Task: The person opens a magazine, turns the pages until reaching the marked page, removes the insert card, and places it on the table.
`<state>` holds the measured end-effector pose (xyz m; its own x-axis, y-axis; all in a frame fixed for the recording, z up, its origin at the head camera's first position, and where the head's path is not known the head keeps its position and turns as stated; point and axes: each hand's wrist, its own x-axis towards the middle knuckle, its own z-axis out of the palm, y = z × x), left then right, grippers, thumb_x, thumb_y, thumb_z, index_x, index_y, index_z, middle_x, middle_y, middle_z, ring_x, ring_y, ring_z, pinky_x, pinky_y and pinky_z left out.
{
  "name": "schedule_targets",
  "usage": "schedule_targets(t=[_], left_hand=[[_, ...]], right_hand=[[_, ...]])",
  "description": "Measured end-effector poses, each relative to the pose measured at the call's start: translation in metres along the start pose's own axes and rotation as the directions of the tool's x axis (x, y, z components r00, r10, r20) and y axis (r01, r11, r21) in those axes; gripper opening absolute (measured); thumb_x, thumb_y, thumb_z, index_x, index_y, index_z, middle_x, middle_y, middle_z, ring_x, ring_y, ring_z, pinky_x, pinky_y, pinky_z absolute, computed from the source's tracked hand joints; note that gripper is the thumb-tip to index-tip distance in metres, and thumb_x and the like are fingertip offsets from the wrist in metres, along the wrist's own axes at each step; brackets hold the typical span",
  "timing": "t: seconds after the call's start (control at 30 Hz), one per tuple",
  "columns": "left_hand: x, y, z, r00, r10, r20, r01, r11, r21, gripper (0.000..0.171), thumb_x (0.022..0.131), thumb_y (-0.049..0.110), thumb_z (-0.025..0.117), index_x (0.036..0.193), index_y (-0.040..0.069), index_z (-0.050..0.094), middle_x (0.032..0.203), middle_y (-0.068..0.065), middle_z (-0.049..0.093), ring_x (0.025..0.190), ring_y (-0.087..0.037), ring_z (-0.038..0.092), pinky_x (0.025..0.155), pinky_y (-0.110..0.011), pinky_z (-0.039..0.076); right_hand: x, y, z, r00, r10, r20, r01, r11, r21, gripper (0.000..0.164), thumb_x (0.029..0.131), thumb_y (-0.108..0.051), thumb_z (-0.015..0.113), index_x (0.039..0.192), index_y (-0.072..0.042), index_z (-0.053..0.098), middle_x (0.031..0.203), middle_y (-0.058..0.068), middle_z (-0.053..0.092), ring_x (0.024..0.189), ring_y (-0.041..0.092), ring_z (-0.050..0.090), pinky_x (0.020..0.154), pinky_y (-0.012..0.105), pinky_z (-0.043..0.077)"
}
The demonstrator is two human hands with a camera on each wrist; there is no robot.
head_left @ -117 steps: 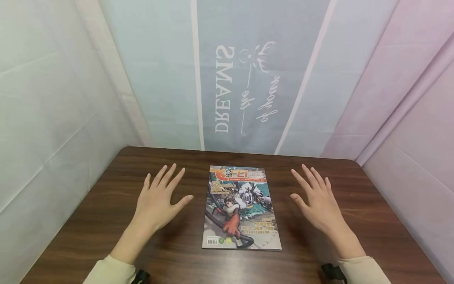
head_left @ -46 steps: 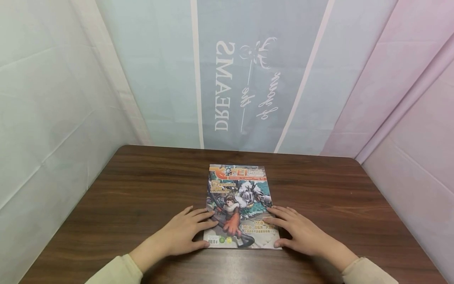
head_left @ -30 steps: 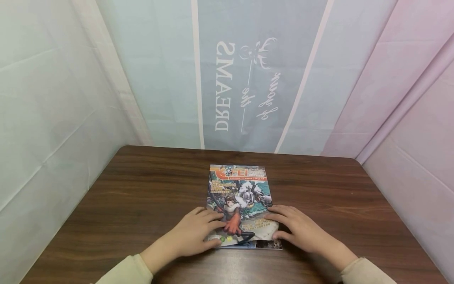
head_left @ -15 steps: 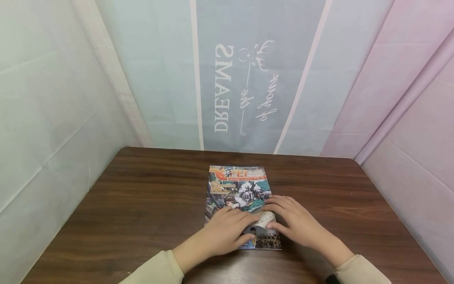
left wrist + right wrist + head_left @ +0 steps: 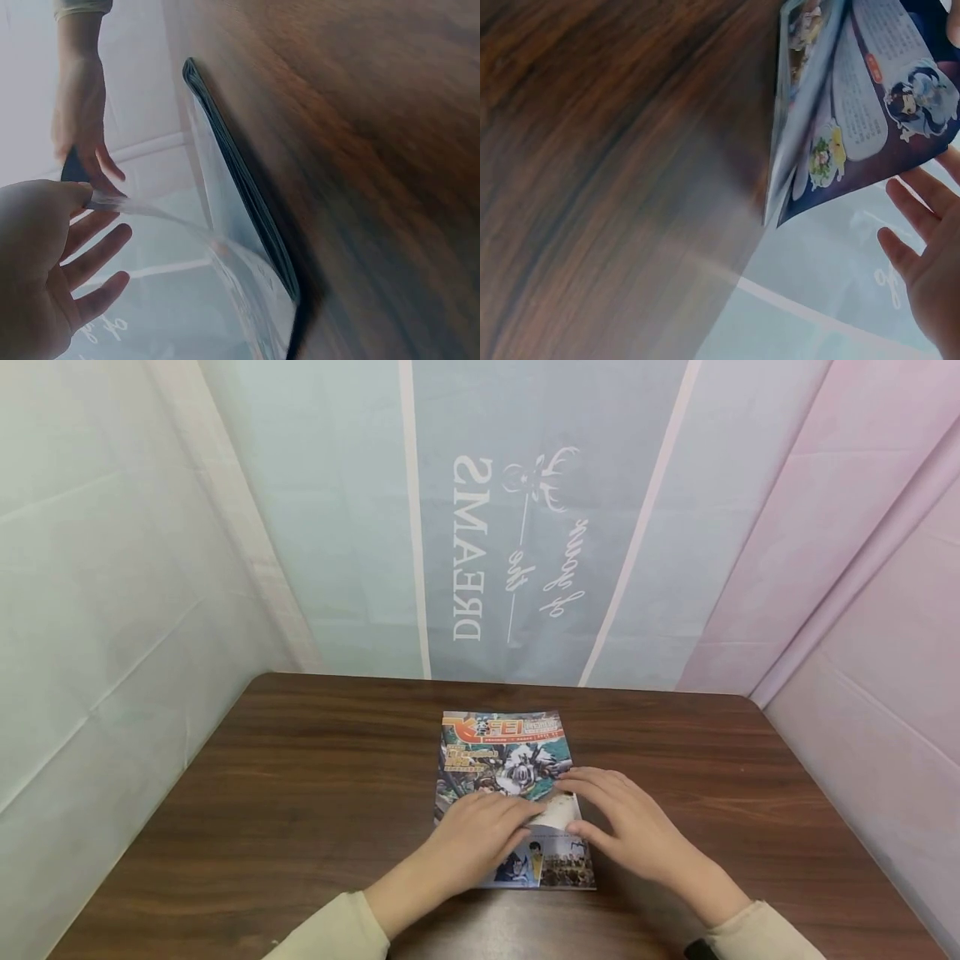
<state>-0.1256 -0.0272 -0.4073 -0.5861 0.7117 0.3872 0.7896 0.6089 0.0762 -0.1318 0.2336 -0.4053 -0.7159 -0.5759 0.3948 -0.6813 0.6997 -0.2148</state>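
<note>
A comic magazine (image 5: 513, 760) lies on the brown table in the head view, its lower part lifted and bent upward, uncovering a coloured page (image 5: 566, 864). My left hand (image 5: 480, 831) lies across it and pinches the raised leaf; the left wrist view shows my left thumb (image 5: 79, 196) pressed on that leaf. At the right edge is my right hand (image 5: 633, 827), thumb apart from its fingers. In the right wrist view, right fingers (image 5: 915, 206) reach behind the raised leaf (image 5: 877, 112), which bears cartoon figures and text panels.
The wooden table (image 5: 300, 777) extends around the magazine. Behind it hangs a blue-grey curtain (image 5: 510, 527) with white lettering. Pale cloth walls (image 5: 112, 610) enclose the left and right sides.
Both hands came down from the table's sides onto the magazine. Its lower edge was lifted and curled back, and my left hand moved right across it to the raised leaf.
</note>
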Motion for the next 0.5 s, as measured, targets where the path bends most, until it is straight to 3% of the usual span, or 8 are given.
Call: schedule_targets(t=[0.2, 0.5], left_hand=[[-0.010, -0.010, -0.002, 0.996, -0.087, -0.012, 0.086, 0.995, -0.051, 0.050, 0.096, 0.026, 0.065, 0.143, 0.015, 0.051, 0.126, 0.001, 0.066, 0.113, -0.015, 0.063, 0.098, -0.037, 0.051], [-0.034, -0.029, -0.021, 0.970, -0.210, -0.124, 0.202, 0.977, -0.074, 0.069, 0.088, 0.021, 0.076, 0.148, 0.009, 0.042, 0.132, -0.009, 0.062, 0.115, -0.022, 0.063, 0.092, -0.038, 0.054]], right_hand=[[-0.004, -0.002, -0.006, 0.994, 0.093, -0.049, -0.090, 0.994, 0.065, 0.056, 0.087, -0.021, 0.076, 0.139, -0.016, 0.056, 0.141, 0.002, 0.056, 0.127, 0.028, 0.052, 0.101, 0.054, 0.043], [-0.012, -0.002, -0.002, 0.990, 0.144, -0.007, -0.143, 0.987, 0.078, 0.050, 0.091, -0.029, 0.073, 0.138, -0.021, 0.057, 0.139, -0.001, 0.057, 0.127, 0.026, 0.053, 0.101, 0.052, 0.045]])
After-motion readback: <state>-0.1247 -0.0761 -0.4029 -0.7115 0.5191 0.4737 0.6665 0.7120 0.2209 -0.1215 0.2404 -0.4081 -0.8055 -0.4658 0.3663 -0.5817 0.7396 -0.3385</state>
